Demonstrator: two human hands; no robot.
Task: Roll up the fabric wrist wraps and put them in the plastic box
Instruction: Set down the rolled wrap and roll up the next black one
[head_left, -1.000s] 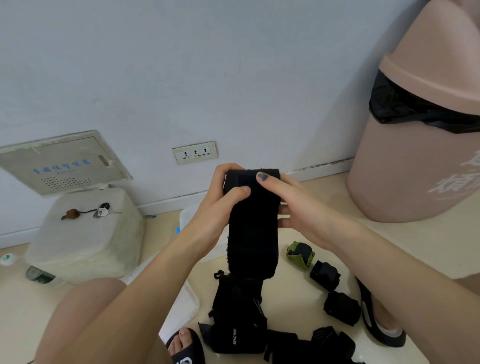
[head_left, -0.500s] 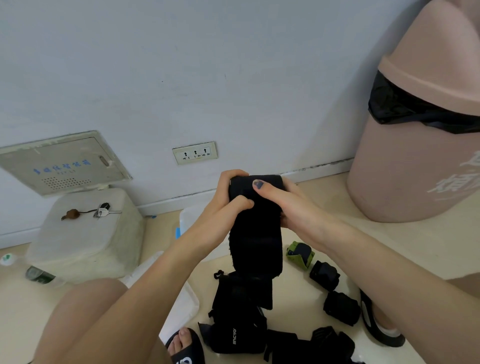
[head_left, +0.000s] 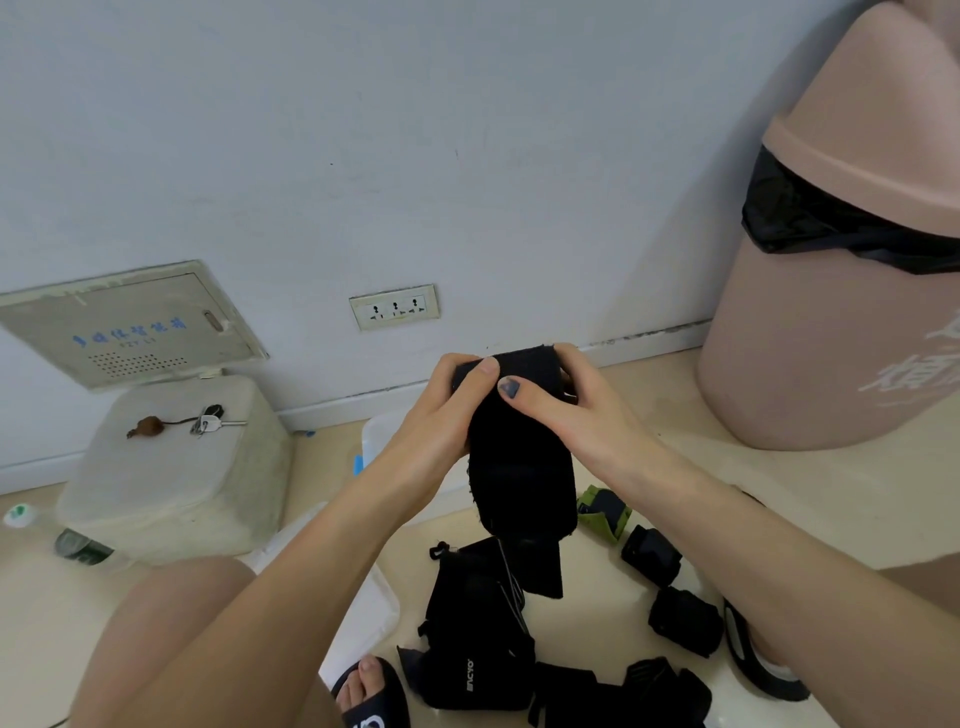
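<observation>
I hold a black fabric wrist wrap (head_left: 519, 467) upright in front of me. Its top end is folded over, and its tail hangs down toward the floor. My left hand (head_left: 441, 410) grips the top from the left, thumb on the front. My right hand (head_left: 566, 410) pinches it from the right, thumb pressed on the front. A clear plastic box (head_left: 379, 436) sits on the floor behind my hands, mostly hidden by them. Rolled black wraps (head_left: 652, 556) (head_left: 685, 621) and a green one (head_left: 602, 512) lie on the floor at the right. More black wraps (head_left: 478, 623) are piled below.
A large pink bin (head_left: 831, 312) with a black liner stands at the right. A white foam box (head_left: 171, 467) with keys on it sits at the left by the wall. A white lid (head_left: 363, 608) lies by my left knee. My sandalled feet (head_left: 371, 696) flank the pile.
Both hands have dropped lower with the wrap and rolled its top end further over. The hanging tail has grown shorter.
</observation>
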